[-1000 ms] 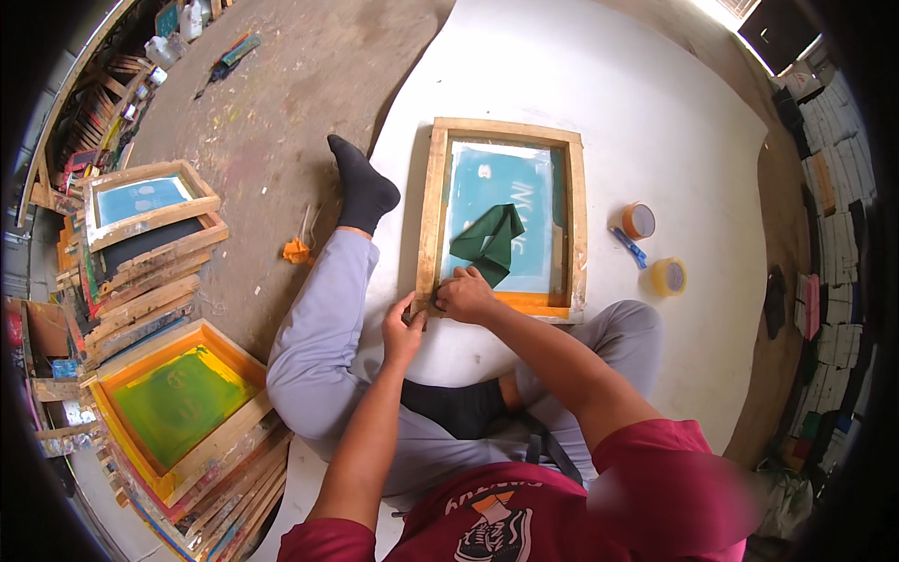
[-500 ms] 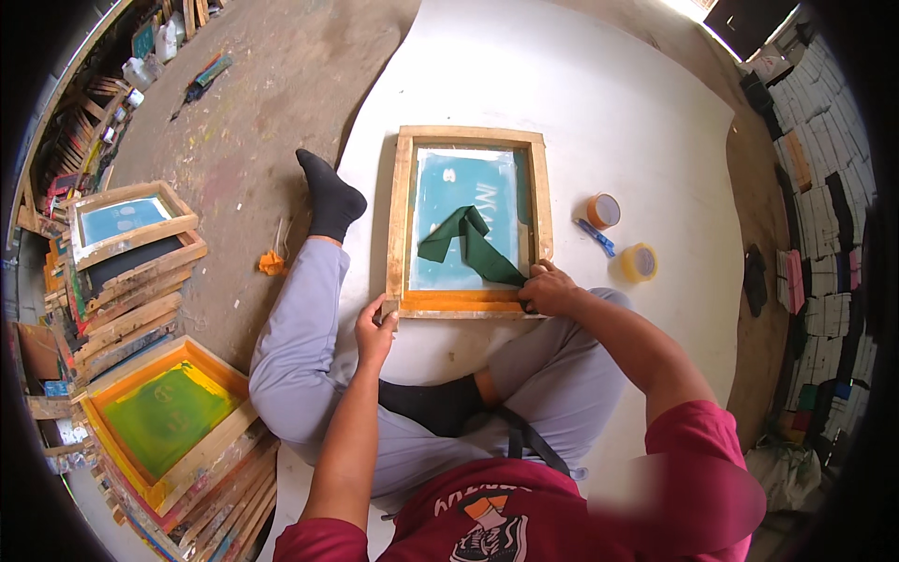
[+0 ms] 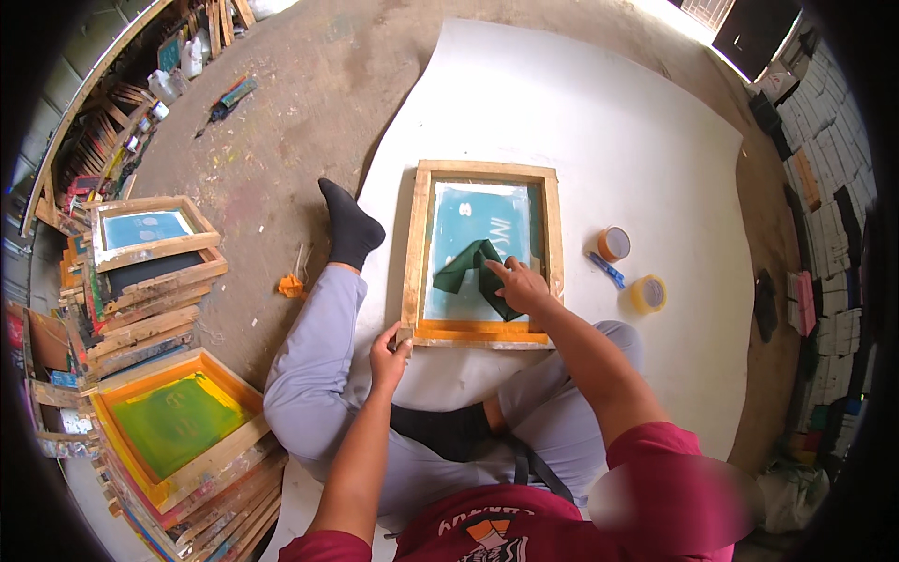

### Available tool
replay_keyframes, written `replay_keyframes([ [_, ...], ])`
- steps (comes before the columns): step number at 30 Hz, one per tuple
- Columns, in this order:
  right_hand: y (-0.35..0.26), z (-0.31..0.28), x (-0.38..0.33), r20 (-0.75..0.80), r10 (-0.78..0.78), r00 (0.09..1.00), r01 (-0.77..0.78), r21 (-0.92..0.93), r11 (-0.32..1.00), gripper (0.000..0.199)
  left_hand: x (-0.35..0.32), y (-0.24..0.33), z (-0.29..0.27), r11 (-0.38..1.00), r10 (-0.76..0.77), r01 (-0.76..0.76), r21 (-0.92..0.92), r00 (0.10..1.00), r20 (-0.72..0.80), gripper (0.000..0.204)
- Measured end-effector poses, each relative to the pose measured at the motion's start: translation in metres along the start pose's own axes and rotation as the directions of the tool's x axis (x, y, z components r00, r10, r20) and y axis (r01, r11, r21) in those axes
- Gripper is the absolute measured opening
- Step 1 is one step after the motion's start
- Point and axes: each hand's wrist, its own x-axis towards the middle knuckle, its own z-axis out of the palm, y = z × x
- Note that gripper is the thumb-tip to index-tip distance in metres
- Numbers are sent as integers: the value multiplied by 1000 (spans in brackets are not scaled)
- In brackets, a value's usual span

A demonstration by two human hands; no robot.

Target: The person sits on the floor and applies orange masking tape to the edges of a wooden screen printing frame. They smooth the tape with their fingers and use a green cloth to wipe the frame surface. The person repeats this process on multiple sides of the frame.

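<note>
A wooden-framed printing screen (image 3: 412,229) with teal mesh lies on the white sheet in front of my crossed legs. My left hand (image 3: 390,356) is closed around its near left corner. A folded dark green cloth strip (image 3: 459,267) lies bent over the mesh. My right hand (image 3: 522,286) is over the strip, index finger reaching onto its fold and thumb side against it. It seems to pinch the cloth; part of the fingers and the strip's near end are hidden. Orange-brown tape (image 3: 459,328) runs along the screen's near inner edge.
Right of the screen are an orange tape roll (image 3: 614,244), a blue cutter knife (image 3: 607,272) and a clear yellowish tape roll (image 3: 648,294). Stacked screens (image 3: 154,242) stand at the left, with a yellow-green one (image 3: 178,421) nearer. Crumpled orange tape (image 3: 291,286) lies beyond my leg.
My right hand has left the frame's near right corner and moved up and left onto the green strip. The strip's near end has shifted left. My left hand stays on its corner.
</note>
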Motion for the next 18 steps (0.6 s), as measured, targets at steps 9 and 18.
replay_keyframes([
  [9, 4, 25, 60, 2, 38, 999, -38, 154, 987, 18, 5, -3, -2, 998, 5, -1, -61, 998, 68, 50],
  [18, 29, -17, 45, -466, 335, 819, -132, 414, 900, 50, 26, 0, -1, 988, -80, 93, -120, 991, 111, 50],
])
